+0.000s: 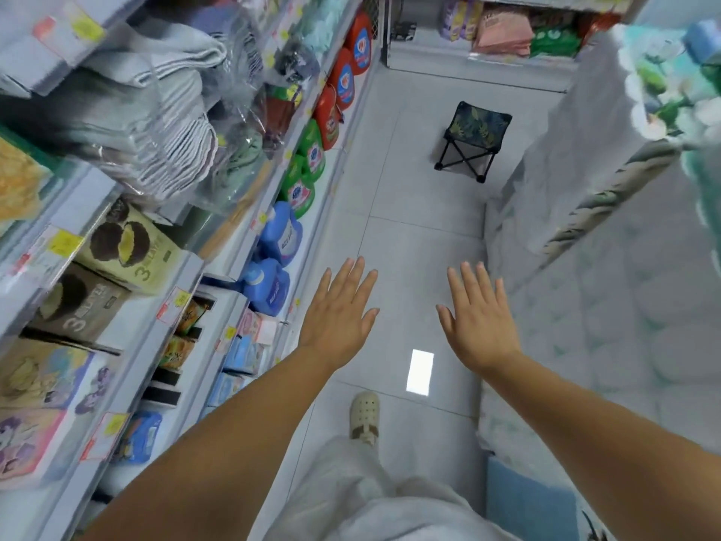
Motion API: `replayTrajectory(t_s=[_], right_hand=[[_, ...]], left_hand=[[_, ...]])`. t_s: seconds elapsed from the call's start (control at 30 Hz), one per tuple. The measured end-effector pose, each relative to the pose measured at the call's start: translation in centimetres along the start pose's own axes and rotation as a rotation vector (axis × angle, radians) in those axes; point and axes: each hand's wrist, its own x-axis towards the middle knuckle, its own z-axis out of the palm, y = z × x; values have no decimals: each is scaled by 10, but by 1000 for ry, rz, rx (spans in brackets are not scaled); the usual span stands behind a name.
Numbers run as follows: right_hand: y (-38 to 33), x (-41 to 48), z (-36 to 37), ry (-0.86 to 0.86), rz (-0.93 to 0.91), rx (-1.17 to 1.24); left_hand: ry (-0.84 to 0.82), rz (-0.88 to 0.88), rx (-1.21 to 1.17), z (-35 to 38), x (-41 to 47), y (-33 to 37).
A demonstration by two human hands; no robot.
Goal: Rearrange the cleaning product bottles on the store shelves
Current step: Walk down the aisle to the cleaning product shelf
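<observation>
Cleaning product bottles line the bottom shelf on the left of the aisle: two blue jugs (273, 263) nearest me, green ones (306, 177) behind them, then red-orange ones (345, 76) farther back. My left hand (339, 310) hovers flat, fingers spread, over the floor just right of the blue jugs and touches nothing. A little to the right, my right hand (478, 314) is held out the same way, palm down, with nothing in it. Both forearms reach forward from the bottom of the view.
The left shelves (128, 345) carry boxed goods, folded towels and price tags. A small folding stool (472, 140) stands on the tiled floor ahead. Wrapped white packs (585, 326) are stacked along the right. More shelving closes the aisle's far end. My foot (364, 417) is below.
</observation>
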Motion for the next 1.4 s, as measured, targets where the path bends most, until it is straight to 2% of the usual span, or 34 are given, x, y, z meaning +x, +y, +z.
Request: replayTrajectory(t_s=[0.2,0.43,0.67,0.83,1.03,1.4], right_hand=[[20,100,-22,18,92,20],[70,221,-37,14,113,13],[139,373,-47,-44,79,-5],[175,485,-74,-50,51,-14],[192,628,-85,-39,16,-23],[210,865,-106,-13,123,12]], left_hand=[[-1,59,-12,-16,116,-23],[27,94,-18,-20,266,-29],[-28,46,-3,-28,428,-25],[5,-6,-52,-43,531,-35],[27,-37,-23,-48,667,-87],[3,94,-24,-76,917,-176]])
